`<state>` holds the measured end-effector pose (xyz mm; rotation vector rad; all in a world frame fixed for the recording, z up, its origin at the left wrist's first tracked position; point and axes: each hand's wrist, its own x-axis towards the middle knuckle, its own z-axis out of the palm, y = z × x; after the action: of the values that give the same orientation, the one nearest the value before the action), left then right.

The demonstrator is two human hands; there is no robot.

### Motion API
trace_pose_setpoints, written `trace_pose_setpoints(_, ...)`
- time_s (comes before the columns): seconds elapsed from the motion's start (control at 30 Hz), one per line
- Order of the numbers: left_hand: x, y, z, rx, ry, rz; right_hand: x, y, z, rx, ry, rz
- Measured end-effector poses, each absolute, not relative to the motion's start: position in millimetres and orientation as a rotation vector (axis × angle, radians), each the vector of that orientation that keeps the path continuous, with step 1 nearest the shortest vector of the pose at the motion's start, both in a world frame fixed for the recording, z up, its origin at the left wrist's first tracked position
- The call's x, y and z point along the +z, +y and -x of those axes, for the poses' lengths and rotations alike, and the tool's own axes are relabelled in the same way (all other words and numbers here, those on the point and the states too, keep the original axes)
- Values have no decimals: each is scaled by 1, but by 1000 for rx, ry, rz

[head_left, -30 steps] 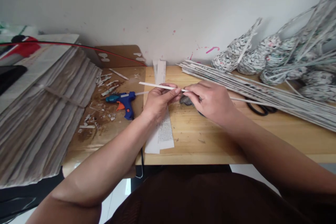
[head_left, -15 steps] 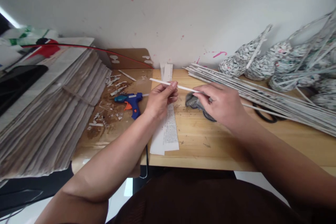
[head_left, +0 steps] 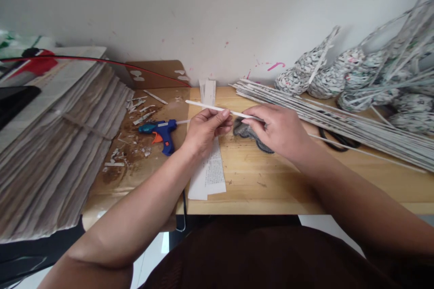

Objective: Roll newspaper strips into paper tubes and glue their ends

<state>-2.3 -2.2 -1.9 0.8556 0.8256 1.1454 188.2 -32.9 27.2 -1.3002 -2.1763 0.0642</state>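
A thin white paper stick (head_left: 200, 105) runs through both hands above the table. My left hand (head_left: 208, 130) pinches it between thumb and fingers, its tip sticking out to the upper left. My right hand (head_left: 276, 127) grips the same stick further right, and its long end comes out beyond the wrist toward the right. Under my left hand lie printed paper strips (head_left: 214, 169). A grey mesh cloth (head_left: 261, 143) is partly hidden behind my right hand.
Left of the hands lies a blue glue gun (head_left: 166, 134) among paper scraps (head_left: 115, 164). A tall paper stack (head_left: 68, 144) stands far left. Rolled paper sticks (head_left: 325, 122) and woven paper shapes (head_left: 327, 79) lie at the right. The wooden table (head_left: 251, 198) ends near my body.
The view has shifted slightly to the right, so most things appear further left. Both hands keep hold of the stick, with the left hand a little closer to the right one.
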Motion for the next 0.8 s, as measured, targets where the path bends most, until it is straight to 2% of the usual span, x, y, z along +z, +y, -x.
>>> trace_pose_setpoints(0.5,-4,-6,-4,1039,757,-824,18,-35,-182,-100,-2201,1274)
trace_pose_setpoints(0.8,-3,0,3,1129,766,-849,24,-35,-183,-9,-2122,1276)
